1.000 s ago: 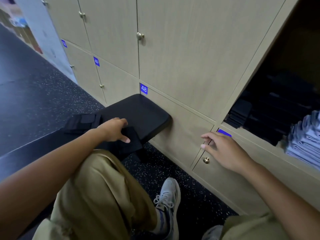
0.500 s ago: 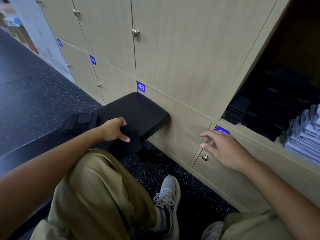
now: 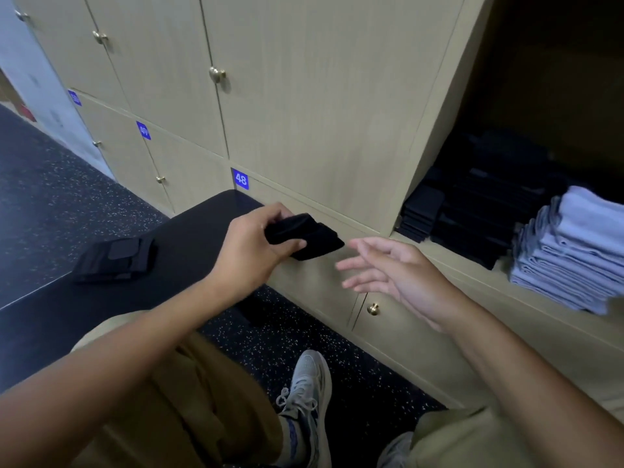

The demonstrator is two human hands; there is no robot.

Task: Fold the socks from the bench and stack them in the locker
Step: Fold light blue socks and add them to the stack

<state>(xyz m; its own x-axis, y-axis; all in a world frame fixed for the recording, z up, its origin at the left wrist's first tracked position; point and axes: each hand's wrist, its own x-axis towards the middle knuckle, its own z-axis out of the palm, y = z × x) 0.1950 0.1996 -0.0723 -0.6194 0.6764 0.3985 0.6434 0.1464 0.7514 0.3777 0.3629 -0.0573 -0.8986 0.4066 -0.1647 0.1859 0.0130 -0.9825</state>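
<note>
The left hand (image 3: 251, 249) has its fingers and thumb curled tight around a folded black sock (image 3: 305, 236), up in the air past the end of the black bench (image 3: 189, 241). The right hand (image 3: 393, 268) is just beside it, fingers spread loose, holding nothing. More black socks (image 3: 113, 260) lie on the bench. The open locker (image 3: 506, 211) has black and gray stacks.

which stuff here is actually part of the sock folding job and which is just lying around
Part of the job:
- folded black sock, gripped in the left hand
- right hand, open, reaching toward it
- black socks left on the bench
- bench
- black sock stack in the open locker

Just lying about:
- grey folded stack
- closed locker 48
- sneaker
</note>
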